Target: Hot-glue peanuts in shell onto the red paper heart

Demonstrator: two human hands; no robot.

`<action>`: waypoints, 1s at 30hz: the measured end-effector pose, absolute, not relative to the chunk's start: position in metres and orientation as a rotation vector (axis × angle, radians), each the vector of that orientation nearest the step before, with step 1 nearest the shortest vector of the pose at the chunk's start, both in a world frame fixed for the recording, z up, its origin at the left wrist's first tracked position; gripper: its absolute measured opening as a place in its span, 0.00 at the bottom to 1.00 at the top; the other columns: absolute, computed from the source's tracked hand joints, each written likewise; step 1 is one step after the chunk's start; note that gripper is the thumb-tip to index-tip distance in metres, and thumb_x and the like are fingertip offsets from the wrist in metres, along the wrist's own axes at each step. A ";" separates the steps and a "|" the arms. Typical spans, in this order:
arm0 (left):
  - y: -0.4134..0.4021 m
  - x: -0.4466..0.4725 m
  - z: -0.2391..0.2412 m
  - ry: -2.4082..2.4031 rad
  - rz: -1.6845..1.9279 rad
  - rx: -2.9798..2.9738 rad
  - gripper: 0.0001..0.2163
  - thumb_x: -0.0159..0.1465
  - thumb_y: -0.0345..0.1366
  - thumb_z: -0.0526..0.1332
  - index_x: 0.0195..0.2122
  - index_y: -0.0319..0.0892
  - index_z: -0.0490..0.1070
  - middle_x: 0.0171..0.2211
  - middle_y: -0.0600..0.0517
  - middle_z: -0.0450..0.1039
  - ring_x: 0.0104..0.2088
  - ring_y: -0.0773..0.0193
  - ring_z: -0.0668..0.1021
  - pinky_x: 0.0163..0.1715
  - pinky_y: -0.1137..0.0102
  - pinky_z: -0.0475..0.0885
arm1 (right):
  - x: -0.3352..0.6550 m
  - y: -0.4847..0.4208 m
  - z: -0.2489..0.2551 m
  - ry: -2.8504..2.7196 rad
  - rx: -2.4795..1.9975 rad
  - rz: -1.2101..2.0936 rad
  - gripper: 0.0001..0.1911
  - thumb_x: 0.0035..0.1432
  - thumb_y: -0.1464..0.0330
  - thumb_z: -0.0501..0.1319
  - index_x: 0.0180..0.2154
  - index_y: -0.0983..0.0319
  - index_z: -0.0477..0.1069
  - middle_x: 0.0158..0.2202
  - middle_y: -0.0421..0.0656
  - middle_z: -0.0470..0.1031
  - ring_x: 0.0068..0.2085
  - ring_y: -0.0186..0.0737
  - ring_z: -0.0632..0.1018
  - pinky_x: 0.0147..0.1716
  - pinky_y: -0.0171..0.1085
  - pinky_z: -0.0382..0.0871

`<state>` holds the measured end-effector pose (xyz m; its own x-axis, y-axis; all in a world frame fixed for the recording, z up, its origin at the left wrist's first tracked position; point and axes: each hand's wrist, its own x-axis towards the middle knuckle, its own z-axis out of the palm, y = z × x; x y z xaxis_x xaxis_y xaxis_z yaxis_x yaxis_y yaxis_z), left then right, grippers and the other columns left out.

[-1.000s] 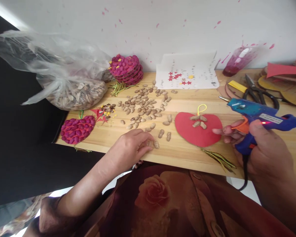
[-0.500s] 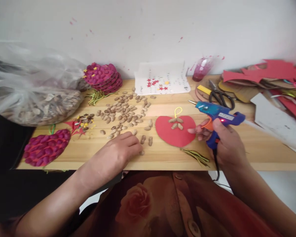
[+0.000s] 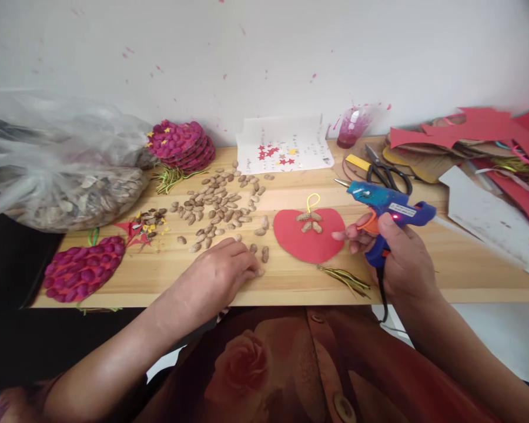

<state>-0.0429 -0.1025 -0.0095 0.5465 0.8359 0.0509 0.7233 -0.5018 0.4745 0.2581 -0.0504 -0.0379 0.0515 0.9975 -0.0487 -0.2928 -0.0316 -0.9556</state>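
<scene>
Glue gun pointing left, long axis running crosswise, showing blue; right grip clasping it; left grip, hold unclear.

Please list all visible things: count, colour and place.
Heart: 1, red, centre front
Peanuts: many, tan, centre
Glue gun: 1, blue, right
Scissors: 1, black, back right
Cup: 1, purplish, back right
Paper: 1, white, back centre
Stars: several, mostly red, on paper
Stack: 1, purple, back left
Plaque: 1, purple, front left
Bag: 1, clear, far left
Crumbs: many, mixed, left
Tassels: several, yellowish, left, centre
Scraps: many, red, right
Sheet: 1, white, right
Table: 1, wooden, centre
Wall: 1, white, back
Shirt: 1, reddish, bottom
Left hand: 1, at peanuts
Right hand: 1, on glue gun
</scene>
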 end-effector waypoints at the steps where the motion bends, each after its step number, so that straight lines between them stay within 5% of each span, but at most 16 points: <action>1: -0.102 -0.041 -0.009 1.293 0.439 2.328 0.07 0.70 0.29 0.59 0.40 0.42 0.77 0.37 0.50 0.76 0.40 0.61 0.75 0.44 0.66 0.69 | 0.257 -0.052 -0.036 -0.931 -1.037 1.320 0.14 0.63 0.57 0.66 0.35 0.61 0.77 0.27 0.43 0.75 0.34 0.44 0.83 0.27 0.33 0.69; 5: -0.097 -0.035 -0.003 1.373 0.636 1.836 0.03 0.65 0.34 0.66 0.36 0.41 0.79 0.35 0.50 0.79 0.38 0.62 0.78 0.41 0.69 0.70 | 0.255 -0.066 -0.025 -0.979 -1.050 1.377 0.13 0.62 0.57 0.67 0.35 0.61 0.77 0.30 0.45 0.77 0.33 0.43 0.81 0.24 0.34 0.68; 12: -0.087 -0.017 0.003 1.041 0.893 0.766 0.14 0.50 0.40 0.78 0.33 0.39 0.80 0.26 0.54 0.75 0.25 0.73 0.72 0.27 0.78 0.66 | 0.266 -0.099 -0.007 -1.244 -1.005 1.581 0.13 0.69 0.59 0.58 0.42 0.58 0.78 0.37 0.47 0.79 0.24 0.35 0.75 0.19 0.33 0.64; 16: -0.086 -0.005 0.001 0.900 0.896 0.588 0.14 0.49 0.38 0.80 0.30 0.36 0.79 0.25 0.52 0.74 0.25 0.73 0.72 0.26 0.79 0.67 | 0.268 -0.108 -0.001 -1.436 -0.946 1.563 0.11 0.71 0.60 0.56 0.43 0.56 0.76 0.33 0.43 0.78 0.27 0.37 0.78 0.26 0.35 0.71; 21: -0.088 0.002 0.001 0.859 0.890 0.576 0.13 0.50 0.36 0.79 0.29 0.35 0.79 0.25 0.51 0.74 0.25 0.73 0.72 0.26 0.79 0.67 | 0.265 -0.112 0.003 -1.546 -0.953 1.570 0.11 0.71 0.59 0.55 0.43 0.53 0.75 0.43 0.42 0.79 0.25 0.34 0.77 0.28 0.36 0.75; 25: -0.090 0.004 0.001 0.853 0.891 0.579 0.13 0.50 0.36 0.79 0.30 0.36 0.79 0.26 0.51 0.75 0.25 0.73 0.72 0.26 0.79 0.67 | 0.265 -0.114 0.003 -1.550 -0.990 1.543 0.12 0.71 0.57 0.56 0.42 0.55 0.74 0.40 0.42 0.79 0.24 0.35 0.76 0.25 0.37 0.74; 30: -0.092 0.005 0.002 0.837 0.895 0.579 0.13 0.50 0.37 0.79 0.30 0.36 0.80 0.26 0.51 0.74 0.25 0.73 0.73 0.26 0.79 0.67 | 0.267 -0.116 0.003 -1.623 -1.030 1.506 0.14 0.72 0.56 0.54 0.42 0.55 0.74 0.25 0.37 0.74 0.24 0.36 0.75 0.31 0.37 0.74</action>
